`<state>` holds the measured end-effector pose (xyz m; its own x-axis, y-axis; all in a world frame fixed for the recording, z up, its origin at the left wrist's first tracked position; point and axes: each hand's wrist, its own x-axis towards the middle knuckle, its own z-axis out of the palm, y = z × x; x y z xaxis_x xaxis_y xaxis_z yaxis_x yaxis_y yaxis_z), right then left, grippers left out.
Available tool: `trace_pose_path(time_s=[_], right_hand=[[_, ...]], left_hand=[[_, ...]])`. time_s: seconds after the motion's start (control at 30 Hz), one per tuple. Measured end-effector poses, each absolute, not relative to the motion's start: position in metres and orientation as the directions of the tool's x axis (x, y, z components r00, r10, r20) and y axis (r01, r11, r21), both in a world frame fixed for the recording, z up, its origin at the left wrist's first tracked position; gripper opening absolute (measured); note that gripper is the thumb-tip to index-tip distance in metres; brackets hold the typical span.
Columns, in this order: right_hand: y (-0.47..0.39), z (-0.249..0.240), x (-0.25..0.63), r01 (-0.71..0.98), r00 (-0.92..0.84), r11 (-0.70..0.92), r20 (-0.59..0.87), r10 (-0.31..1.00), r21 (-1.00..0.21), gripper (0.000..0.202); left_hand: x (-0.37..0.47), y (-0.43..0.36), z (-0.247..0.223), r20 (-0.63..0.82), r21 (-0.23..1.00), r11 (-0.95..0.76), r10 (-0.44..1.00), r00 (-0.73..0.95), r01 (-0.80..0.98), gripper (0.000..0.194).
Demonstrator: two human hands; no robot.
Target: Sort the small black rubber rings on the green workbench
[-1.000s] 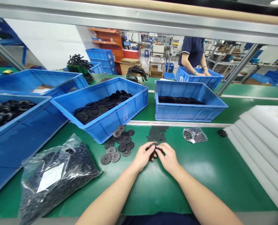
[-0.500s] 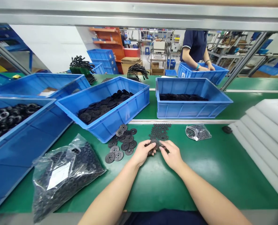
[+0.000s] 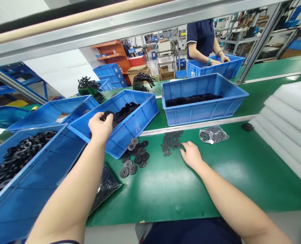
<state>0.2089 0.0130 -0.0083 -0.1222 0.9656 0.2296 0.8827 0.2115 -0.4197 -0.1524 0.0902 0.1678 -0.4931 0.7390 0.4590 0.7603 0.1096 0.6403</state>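
Observation:
My left hand (image 3: 101,127) is raised over the near left end of a blue bin (image 3: 137,123) that holds many black discs. Its fingers are closed on a black disc (image 3: 108,115). Lower down, my right hand (image 3: 191,154) touches the right edge of a spread of small dark rings (image 3: 171,140) on the green table. Its fingertips are bent together, and whatever they hold is too small to make out. Between the hands lies a loose group of black discs with holes (image 3: 132,169).
A second blue bin (image 3: 203,110) with black parts stands behind the rings. A small clear bag (image 3: 213,134) lies right. White foam sheets (image 3: 287,135) are stacked far right. My left forearm partly covers a large bag (image 3: 106,186). Across the table, a person (image 3: 201,39) reaches into a bin.
My hands have parted. The left moved up and left to the bin with a black disc; the right moved slightly right, to the small rings. The camera view has tilted.

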Motion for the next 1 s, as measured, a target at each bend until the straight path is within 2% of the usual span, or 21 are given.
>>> trace_pose_path(time_s=[0.07, 0.13, 0.17, 0.23, 0.3, 0.37, 0.43, 0.5, 0.57, 0.77, 1.0], right_hand=[[0.012, -0.006, 0.208, 0.888, -0.139, 0.209, 0.192, 0.971, -0.410, 0.029], [0.012, -0.004, 0.208, 0.892, -0.152, 0.205, 0.159, 0.975, -0.404, 0.028], [0.012, -0.002, 0.208, 0.894, -0.153, 0.200, 0.147, 0.977, -0.400, 0.029], [0.012, 0.001, 0.208, 0.901, -0.145, 0.184, 0.127, 0.981, -0.393, 0.032], [0.013, 0.004, 0.207, 0.910, -0.138, 0.169, 0.106, 0.985, -0.378, 0.033], [0.014, 0.006, 0.206, 0.919, -0.140, 0.161, 0.084, 0.987, -0.360, 0.032], [0.016, 0.007, 0.206, 0.923, -0.146, 0.161, 0.067, 0.987, -0.349, 0.030], [0.016, 0.006, 0.206, 0.923, -0.151, 0.163, 0.063, 0.987, -0.348, 0.028], [0.016, 0.005, 0.206, 0.922, -0.148, 0.165, 0.073, 0.986, -0.352, 0.027], [0.017, 0.002, 0.206, 0.921, -0.145, 0.174, 0.107, 0.984, -0.348, 0.030], [0.019, 0.001, 0.207, 0.915, -0.154, 0.178, 0.094, 0.984, -0.363, 0.020]], left_hand=[[-0.163, 0.097, 0.171, 0.427, 0.585, 0.184, 0.758, -0.493, 0.790, 0.054], [-0.161, 0.091, 0.163, 0.463, 0.454, 0.229, 0.765, -0.448, 0.861, 0.080], [-0.155, 0.085, 0.156, 0.497, 0.368, 0.209, 0.779, -0.382, 0.906, 0.085], [-0.139, 0.066, 0.137, 0.528, 0.189, 0.065, 0.835, -0.157, 0.980, 0.075], [-0.121, 0.044, 0.112, 0.430, 0.040, -0.099, 0.900, 0.073, 0.994, 0.061], [-0.104, 0.023, 0.084, 0.300, -0.058, -0.132, 0.943, 0.143, 0.990, 0.061], [-0.092, 0.008, 0.055, 0.217, -0.110, -0.111, 0.967, 0.133, 0.988, 0.071], [-0.085, -0.001, 0.028, 0.145, -0.102, -0.068, 0.986, 0.082, 0.992, 0.084], [-0.082, -0.004, 0.006, 0.102, -0.065, -0.027, 0.994, 0.034, 0.997, 0.086], [-0.075, 0.002, -0.009, 0.228, 0.017, -0.040, 0.973, 0.035, 0.999, 0.051], [-0.078, 0.012, 0.006, 0.243, 0.063, -0.053, 0.969, 0.036, 0.997, 0.042]])
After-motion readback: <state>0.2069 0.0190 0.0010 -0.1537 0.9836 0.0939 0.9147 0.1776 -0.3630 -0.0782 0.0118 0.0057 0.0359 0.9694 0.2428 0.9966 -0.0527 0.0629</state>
